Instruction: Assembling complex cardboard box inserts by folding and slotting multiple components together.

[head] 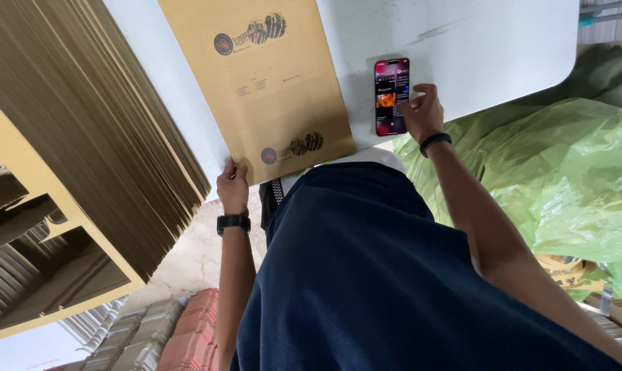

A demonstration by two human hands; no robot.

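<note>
A flat tan cardboard sheet [270, 75] with dark printed emblems lies on the white table [476, 41]. My left hand [233, 184], a black watch on its wrist, pinches the sheet's near left corner. My right hand [421, 111], with a black band on the wrist, rests its fingers against the right edge of a smartphone [392, 95] lying on the table with its screen lit. The phone lies just right of the cardboard sheet. My dark blue shirt fills the lower middle of the view.
A tall stack of flat cardboard sheets [84, 137] stands at the left, with die-cut pieces [29, 227] beside it. A crumpled green plastic sheet [572, 172] lies at the right. Reddish and grey stacked items [180, 336] sit on the floor below.
</note>
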